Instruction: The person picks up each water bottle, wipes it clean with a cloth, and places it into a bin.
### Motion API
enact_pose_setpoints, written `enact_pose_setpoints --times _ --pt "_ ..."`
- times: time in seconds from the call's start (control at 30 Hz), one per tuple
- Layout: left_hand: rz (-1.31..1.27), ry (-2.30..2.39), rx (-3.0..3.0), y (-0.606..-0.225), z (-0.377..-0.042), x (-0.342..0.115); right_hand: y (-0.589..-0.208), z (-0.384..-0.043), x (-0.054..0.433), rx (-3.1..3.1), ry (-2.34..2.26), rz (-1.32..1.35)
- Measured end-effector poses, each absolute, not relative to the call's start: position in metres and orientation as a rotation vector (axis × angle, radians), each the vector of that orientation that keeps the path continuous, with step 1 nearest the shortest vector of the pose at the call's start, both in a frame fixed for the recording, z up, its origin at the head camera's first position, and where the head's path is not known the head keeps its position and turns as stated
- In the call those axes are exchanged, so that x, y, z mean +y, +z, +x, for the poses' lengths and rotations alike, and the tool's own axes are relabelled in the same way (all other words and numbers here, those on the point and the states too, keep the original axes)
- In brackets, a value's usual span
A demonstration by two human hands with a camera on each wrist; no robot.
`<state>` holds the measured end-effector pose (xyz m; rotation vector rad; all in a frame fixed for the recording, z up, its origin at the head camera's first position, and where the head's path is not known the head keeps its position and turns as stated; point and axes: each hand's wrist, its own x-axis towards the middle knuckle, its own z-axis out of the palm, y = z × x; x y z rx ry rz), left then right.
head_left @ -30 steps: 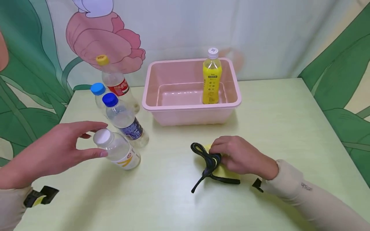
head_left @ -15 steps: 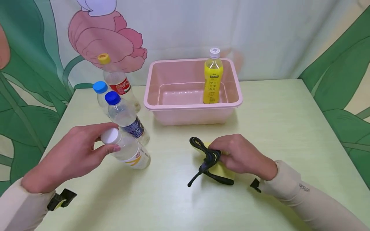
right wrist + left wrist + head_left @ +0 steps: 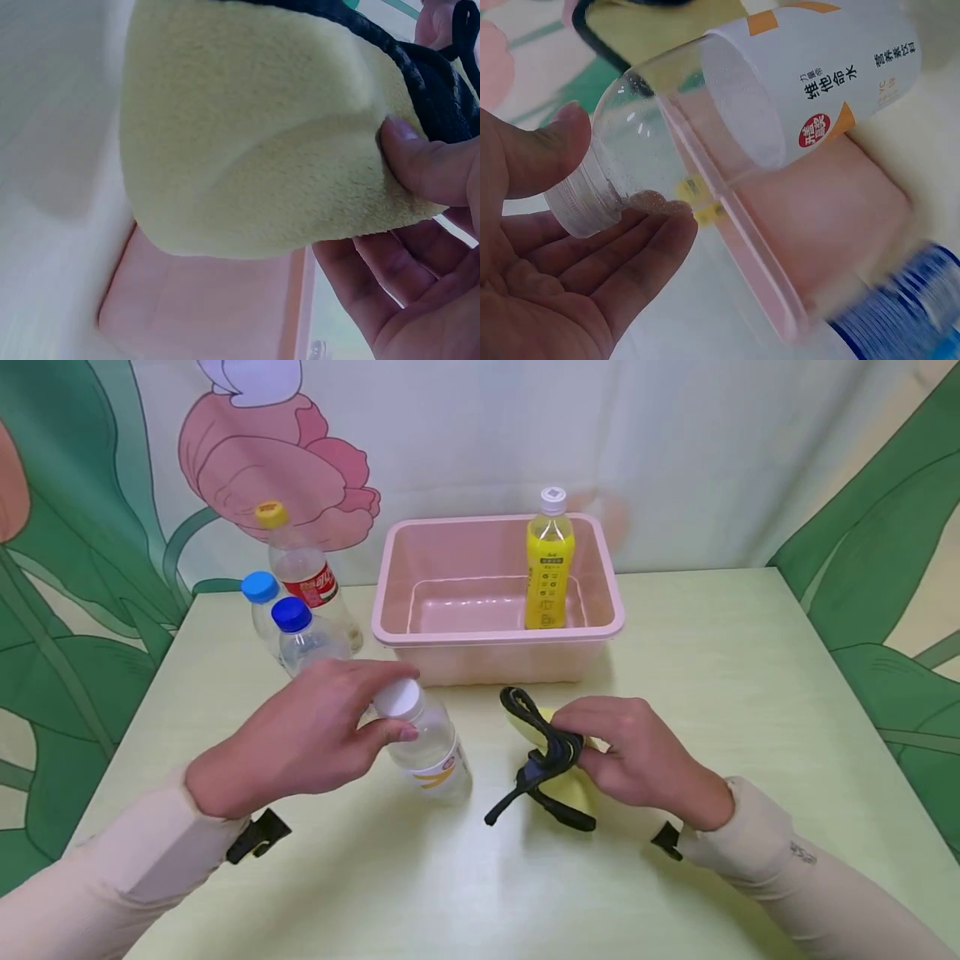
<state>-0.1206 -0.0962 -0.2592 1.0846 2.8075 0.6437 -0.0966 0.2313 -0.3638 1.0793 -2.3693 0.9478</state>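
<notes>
My left hand [image 3: 300, 739] grips a clear plastic bottle [image 3: 435, 747] with a white cap by its neck. In the left wrist view the thumb lies on one side of the neck and the fingers on the other; the white label [image 3: 817, 82] faces the camera. The bottle stands tilted in front of the pink plastic basin [image 3: 487, 660]. To its right, my right hand [image 3: 645, 760] pinches a fuzzy yellow cloth piece [image 3: 255, 142] with dark trim, between thumb and fingers. A bundled black cord [image 3: 555, 752] hangs at the cloth's left side.
A bottle with a yellow label [image 3: 550, 572] stands inside the basin at right. Left of the basin are a blue-capped bottle [image 3: 303, 639], a light-blue-capped bottle [image 3: 260, 602] and a red-labelled bottle [image 3: 315, 585]. A printed curtain [image 3: 697, 460] hangs behind the table.
My left hand closes on the white-capped bottle's neck and carries it right, away from the other bottles. The right hand shifts slightly up with the cloth and cord.
</notes>
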Motion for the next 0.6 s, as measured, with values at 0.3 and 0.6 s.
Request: enact_pose_setpoints --times 0.3,0.6 --pt "1.214 0.653 2.715 -0.263 -0.136 -0.038 -0.352 -0.095 0.239 -2.262 1.038 0.979" --pt "1.317 0.687 2.635 -0.277 -0.151 -0.002 -0.34 -0.096 0.241 -2.266 1.128 0.863"
